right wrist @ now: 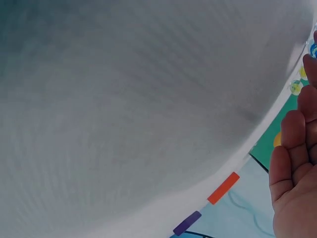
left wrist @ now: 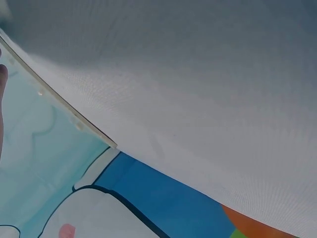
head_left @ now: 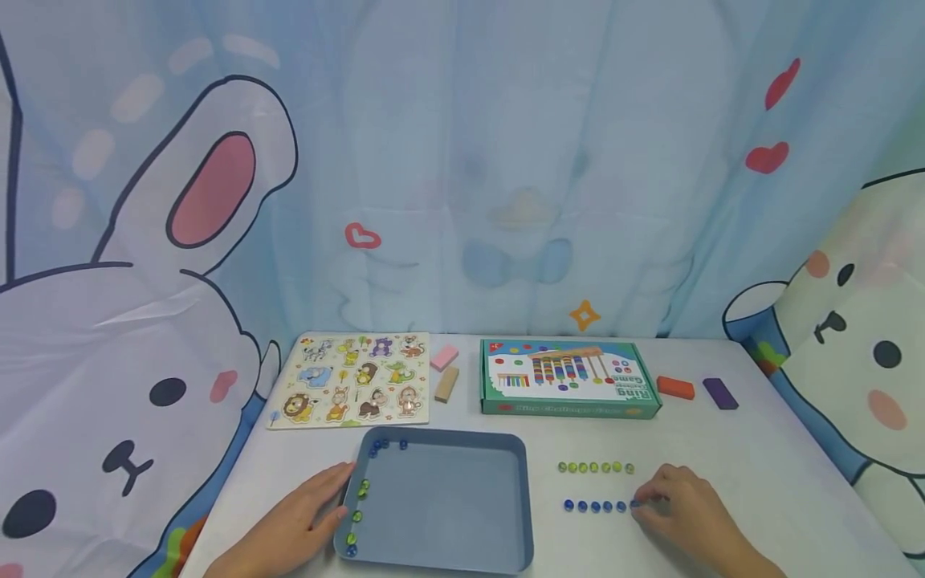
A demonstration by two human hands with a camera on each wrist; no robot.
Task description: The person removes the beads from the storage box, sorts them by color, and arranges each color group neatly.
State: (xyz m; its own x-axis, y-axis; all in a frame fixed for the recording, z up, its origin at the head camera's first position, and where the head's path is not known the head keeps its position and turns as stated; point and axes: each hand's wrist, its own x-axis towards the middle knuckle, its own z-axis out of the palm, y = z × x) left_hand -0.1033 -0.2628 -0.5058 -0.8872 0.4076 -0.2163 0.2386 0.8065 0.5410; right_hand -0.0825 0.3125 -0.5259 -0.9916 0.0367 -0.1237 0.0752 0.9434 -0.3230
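Observation:
My right hand (head_left: 686,510) pinches a blue marble (head_left: 636,503) at the right end of a row of blue marbles (head_left: 596,506) on the white table. Behind that row runs a second row, of yellow-green marbles (head_left: 594,467). In the right wrist view, the pinched marble shows only partly, at the right edge beside the fingertips. My left hand (head_left: 296,518) rests against the left side of a grey-blue tray (head_left: 462,437), its fingers loosely extended along the rim. Inside the tray, blue marbles (head_left: 385,444) lie in the far left corner, and green ones (head_left: 357,516) line the left wall.
An animal puzzle board (head_left: 347,381) lies at the back left. Beside it are a pink block (head_left: 444,357) and a tan block (head_left: 446,384). A green game box (head_left: 571,409) sits at the back, with orange (head_left: 675,388) and purple (head_left: 720,393) blocks to its right.

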